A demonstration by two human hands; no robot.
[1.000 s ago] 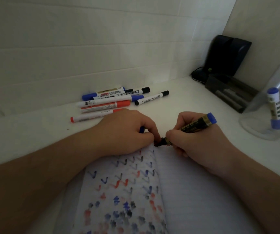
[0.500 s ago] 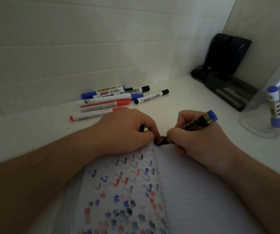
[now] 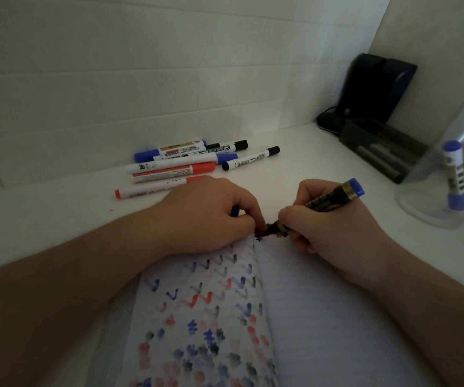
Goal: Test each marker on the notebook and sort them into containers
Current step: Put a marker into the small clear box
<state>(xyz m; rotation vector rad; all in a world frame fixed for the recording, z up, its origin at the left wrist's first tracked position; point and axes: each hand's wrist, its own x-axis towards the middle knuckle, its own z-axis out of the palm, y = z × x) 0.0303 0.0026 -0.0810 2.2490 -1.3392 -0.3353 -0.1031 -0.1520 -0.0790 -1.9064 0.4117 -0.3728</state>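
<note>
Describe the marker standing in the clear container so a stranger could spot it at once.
Look to the right edge of the white desk, just past the dark tray. There a clear plastic container holds one marker, leaning upright with blue ends and a white label; every other loose marker lies flat.

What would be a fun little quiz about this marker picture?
1. True or false: the right hand presses the black-and-gold marker tip to the notebook.
2. Which marker stands in the clear container? A red, B blue-capped, C black
3. Fill in: the left hand holds a blue ____.

Key: 1 true; 2 B; 3 cap
</note>
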